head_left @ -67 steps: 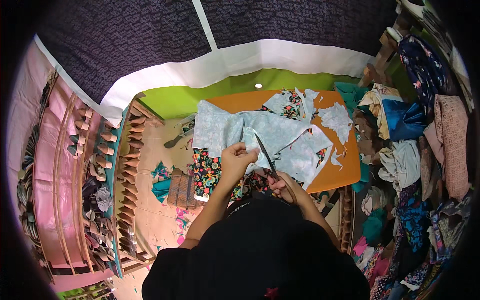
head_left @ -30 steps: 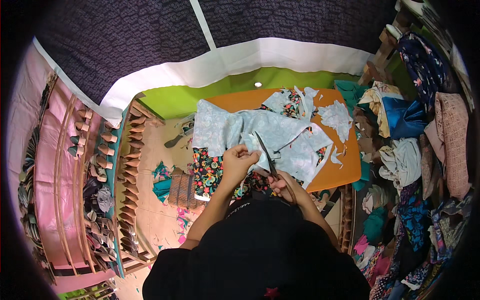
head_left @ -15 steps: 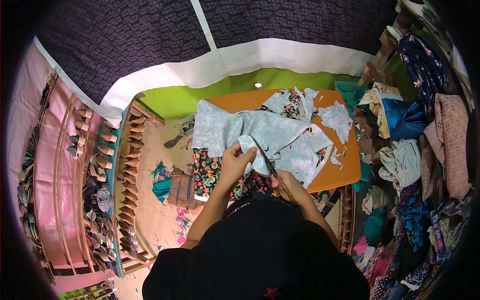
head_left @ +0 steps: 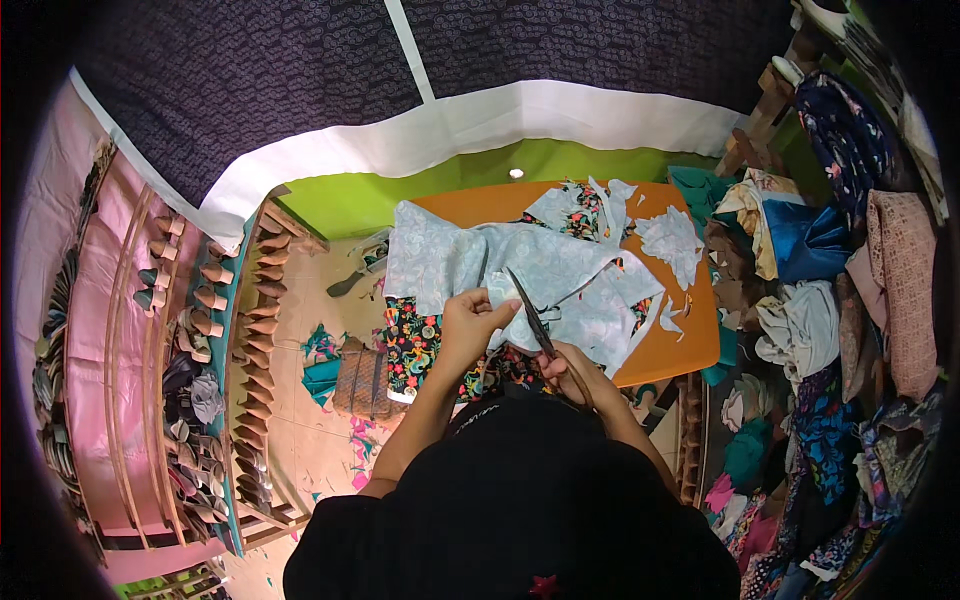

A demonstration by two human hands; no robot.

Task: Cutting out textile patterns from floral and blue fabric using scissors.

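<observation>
L hand [head_left: 476, 320] pinches pale cloth pc. [head_left: 502, 289], now shifted slightly twd. scissors [head_left: 530, 311] gripped in R hand [head_left: 578, 374]; cut apparently ongoing.

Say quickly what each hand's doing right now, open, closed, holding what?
Left hand: closed, pinching a small pale fabric piece.
Right hand: closed, holding long dark metal scissors.

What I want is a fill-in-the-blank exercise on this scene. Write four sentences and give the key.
1. The left grip pinches pale cloth, while the right grip holds the ____.
2. The table is ____ in colour.
3. The wall beyond the table is ____ in colour.
4. The glossy blue cloth is on the person's ____ side of the table.

Missing words: scissors; orange; green; right.
</observation>
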